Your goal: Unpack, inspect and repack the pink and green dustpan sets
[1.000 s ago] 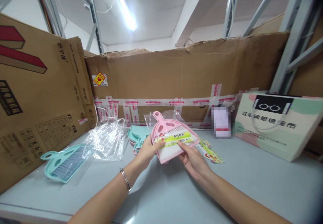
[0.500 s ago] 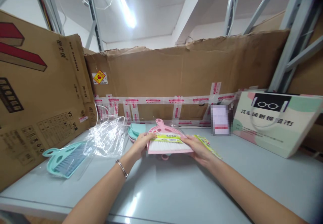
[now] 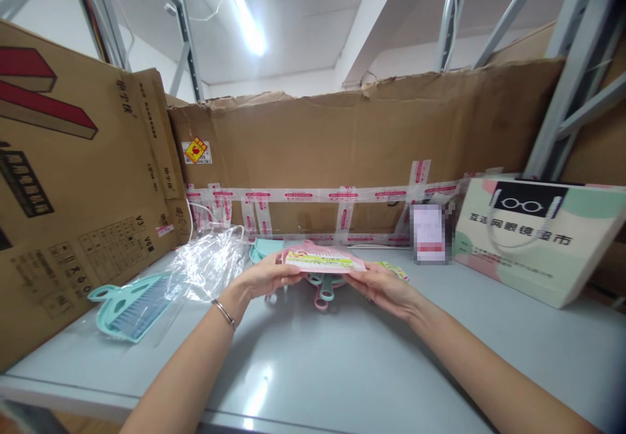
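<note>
Between my two hands is a pink dustpan and brush set (image 3: 325,251) with a yellow-green label across it, tilted so its front edge faces me. My left hand (image 3: 267,276) grips its left side, fingers closed beneath the edge. On the right side, my right hand (image 3: 379,285) holds it with the thumb near the label. Below and behind it, teal and pink handles (image 3: 325,294) of other sets show on the table. A teal dustpan (image 3: 267,249) lies partly hidden behind my left hand. Right of the held set lies another yellow-green label (image 3: 395,269).
A teal dustpan and brush (image 3: 132,310) lies at the left beside crumpled clear plastic (image 3: 208,268). Large cardboard boxes stand at the left (image 3: 98,180) and back (image 3: 313,141) of the grey table (image 3: 391,369). A paper shopping bag (image 3: 533,258) stands at the right.
The pink set has been raised slightly and tipped, so its bristles show less and the handles beneath show more. My left hand has shifted a little up and left.
</note>
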Demonstrator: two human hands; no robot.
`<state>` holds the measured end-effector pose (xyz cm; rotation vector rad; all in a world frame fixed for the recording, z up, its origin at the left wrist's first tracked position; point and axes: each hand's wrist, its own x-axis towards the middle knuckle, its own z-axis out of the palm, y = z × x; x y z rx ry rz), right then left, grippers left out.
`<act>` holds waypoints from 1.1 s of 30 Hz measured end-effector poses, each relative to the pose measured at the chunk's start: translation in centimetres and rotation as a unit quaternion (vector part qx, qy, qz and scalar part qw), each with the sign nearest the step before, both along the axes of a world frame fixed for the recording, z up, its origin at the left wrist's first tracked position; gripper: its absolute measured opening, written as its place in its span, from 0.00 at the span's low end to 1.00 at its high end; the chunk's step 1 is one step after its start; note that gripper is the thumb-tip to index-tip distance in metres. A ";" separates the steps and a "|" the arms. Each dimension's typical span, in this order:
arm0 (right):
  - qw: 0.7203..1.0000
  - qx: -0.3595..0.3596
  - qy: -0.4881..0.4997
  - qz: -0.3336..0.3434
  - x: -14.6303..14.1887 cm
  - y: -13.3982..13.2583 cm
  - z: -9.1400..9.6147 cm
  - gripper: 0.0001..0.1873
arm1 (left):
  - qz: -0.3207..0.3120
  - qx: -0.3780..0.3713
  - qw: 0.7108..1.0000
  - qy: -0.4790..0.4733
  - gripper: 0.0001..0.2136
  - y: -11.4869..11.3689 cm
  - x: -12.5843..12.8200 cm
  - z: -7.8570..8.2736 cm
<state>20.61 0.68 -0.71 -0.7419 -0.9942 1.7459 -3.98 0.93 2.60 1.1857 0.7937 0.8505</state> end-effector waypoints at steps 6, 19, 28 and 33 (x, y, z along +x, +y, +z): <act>0.986 -0.051 0.019 -0.156 -1.2 0.2 -0.7 0.05 | 0.135 0.068 0.988 0.018 0.19 0.4 1.9 -1.6; 0.973 -0.068 0.062 -0.213 -0.8 -0.3 0.8 0.13 | 0.084 0.330 0.938 0.063 0.28 -0.5 1.2 -0.5; 0.994 0.026 -0.016 -0.104 -1.4 -1.1 0.8 0.03 | 0.260 0.242 0.934 0.031 0.16 -0.5 3.3 -1.9; 0.992 0.013 -0.038 -0.122 -1.2 -0.7 0.2 0.01 | 0.252 0.214 0.944 0.002 0.18 -0.3 3.3 -2.2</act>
